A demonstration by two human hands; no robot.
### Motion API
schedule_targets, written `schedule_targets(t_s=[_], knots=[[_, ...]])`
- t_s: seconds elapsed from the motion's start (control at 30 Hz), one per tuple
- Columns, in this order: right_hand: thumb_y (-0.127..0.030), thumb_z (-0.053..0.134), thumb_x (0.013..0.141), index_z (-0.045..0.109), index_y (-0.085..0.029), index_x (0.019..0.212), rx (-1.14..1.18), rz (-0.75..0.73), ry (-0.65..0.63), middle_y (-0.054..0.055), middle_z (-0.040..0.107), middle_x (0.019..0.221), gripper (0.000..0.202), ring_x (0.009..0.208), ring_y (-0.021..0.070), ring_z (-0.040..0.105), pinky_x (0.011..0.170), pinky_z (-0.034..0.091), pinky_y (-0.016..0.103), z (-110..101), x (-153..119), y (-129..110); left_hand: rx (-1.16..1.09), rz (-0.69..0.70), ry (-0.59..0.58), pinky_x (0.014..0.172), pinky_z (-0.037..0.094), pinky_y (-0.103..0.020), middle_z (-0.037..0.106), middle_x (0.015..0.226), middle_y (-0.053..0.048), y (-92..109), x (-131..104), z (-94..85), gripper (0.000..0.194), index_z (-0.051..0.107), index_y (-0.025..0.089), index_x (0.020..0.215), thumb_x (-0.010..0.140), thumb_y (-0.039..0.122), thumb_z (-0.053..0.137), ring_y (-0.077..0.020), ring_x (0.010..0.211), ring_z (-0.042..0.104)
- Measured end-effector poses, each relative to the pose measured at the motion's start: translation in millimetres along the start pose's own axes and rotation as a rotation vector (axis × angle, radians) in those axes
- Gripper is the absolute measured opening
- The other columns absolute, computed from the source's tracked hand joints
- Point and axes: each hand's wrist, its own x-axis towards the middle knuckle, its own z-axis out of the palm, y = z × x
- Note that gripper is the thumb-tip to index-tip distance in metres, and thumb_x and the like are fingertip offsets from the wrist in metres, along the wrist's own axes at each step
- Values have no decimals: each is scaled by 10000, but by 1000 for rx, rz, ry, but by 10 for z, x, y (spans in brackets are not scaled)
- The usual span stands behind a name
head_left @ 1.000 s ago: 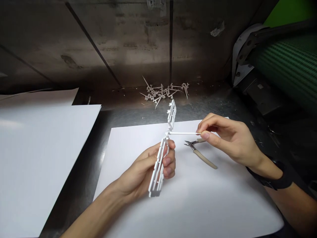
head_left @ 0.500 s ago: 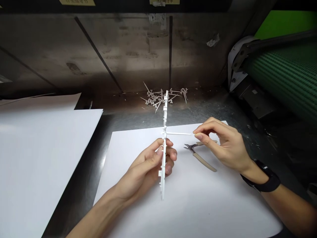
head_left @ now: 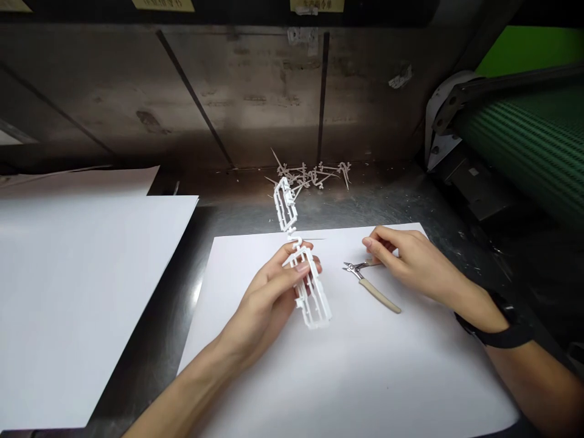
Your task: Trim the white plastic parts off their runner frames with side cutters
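Observation:
My left hand [head_left: 269, 286] holds a white plastic sprue frame [head_left: 314, 298] between thumb and fingers, tilted above a white sheet. The piece has two open rectangular frames joined by a narrow curved middle; fingers hide part of the lower one. My right hand [head_left: 406, 258] is curled, thumb against the fingers, with nothing visible in its fingertips. It is over the upper handle of the side cutters [head_left: 379, 297]. Those cutters lie on the sheet with their jaws apart, pointing left. Whether the hand touches the handle I cannot tell.
A pile of cut-off plastic sprues [head_left: 314, 173] lies at the back of the metal bench [head_left: 246, 207]. The white sheet [head_left: 365, 377] covers the bench in front of me. More white sheets [head_left: 91, 274] lie left. A green conveyor belt [head_left: 524, 121] stands at the right.
The sprue frame has turned from edge-on to show its open faces. My right hand has let go of its thin side spike and moved slightly right. The camera view has shifted a little.

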Motion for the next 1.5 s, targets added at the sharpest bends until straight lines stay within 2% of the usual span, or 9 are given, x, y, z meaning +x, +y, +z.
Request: schedule_targets(t_s=[0.1, 0.23, 0.57, 0.77, 0.9, 1.0, 1.23, 1.37, 1.5], knots=[[-591, 618, 1158, 668, -255, 1121, -174, 76, -170, 5, 701, 1143, 341, 1004, 278, 679, 763, 483, 379, -87, -99, 95, 140, 43, 72, 773, 434, -228, 589, 970, 2, -25, 35, -45, 234, 643, 216, 1164, 1043, 357, 786, -124, 836, 519], [-698, 856, 943, 584, -288, 1427, -362, 76, -268, 41, 583, 1451, 690, 1227, 351, 613, 937, 534, 452, -91, -255, 193, 263, 65, 93, 878, 446, -248, 631, 1083, -12, -74, 58, -98, 235, 698, 214, 1179, 1036, 367, 805, -146, 976, 567], [-684, 731, 973, 636, -253, 1078, -446, 115, -263, 47, 697, 1098, 454, 820, 325, 671, 596, 440, 417, -71, -350, 213, -8, -22, 192, 878, 550, -302, 686, 1040, -19, -110, 92, -54, 239, 788, 210, 1202, 978, 264, 849, -147, 913, 630], [-605, 877, 985, 679, -264, 1166, 180, 286, -225, 41, 741, 1052, 434, 933, 336, 736, 761, 570, 388, -237, -156, 229, 59, -29, 112, 811, 455, -200, 801, 1256, -76, -181, 69, -92, 319, 785, 217, 1262, 984, 343, 878, -127, 988, 653], [-535, 654, 1130, 750, -187, 1199, 756, 332, -208, 148, 730, 1163, 368, 1037, 378, 721, 934, 607, 437, -262, -19, 156, 114, -35, 75, 856, 439, -205, 804, 1267, -87, -237, 62, -86, 240, 797, 184, 1214, 1020, 321, 830, -141, 1047, 656], [-396, 512, 1102, 805, -163, 1110, 1069, 344, -126, 190, 703, 1146, 375, 999, 394, 675, 824, 639, 467, -213, 31, 31, 127, 14, 99, 839, 456, -212, 801, 1205, -57, -230, 42, -66, 295, 756, 239, 1305, 1037, 352, 810, -153, 1078, 655], [-347, 638, 1148, 683, -168, 886, 1060, 282, -172, 85, 500, 869, 321, 811, 259, 481, 730, 528, 300, -113, -14, -240, -240, -86, -132, 945, 664, -514, 656, 1200, -110, -109, -33, 29, 335, 647, 193, 1358, 1102, 410, 654, -252, 1023, 686], [-207, 672, 1074, 468, -184, 767, 1203, 291, -167, 20, 308, 789, 370, 713, 218, 285, 654, 414, 274, -80, -46, -322, -343, -116, -177, 932, 666, -511, 648, 1228, -168, -54, -43, 62, 495, 650, 138, 1358, 1149, 540, 451, -287, 1015, 694], [-208, 615, 1131, 629, -152, 833, 1129, 292, -142, 31, 330, 790, 304, 706, 214, 294, 648, 377, 282, -55, -51, -270, -376, -135, -128, 956, 658, -528, 660, 1269, -190, -25, -51, 75, 608, 662, 119, 1384, 1167, 582, 332, -307, 1053, 698]])
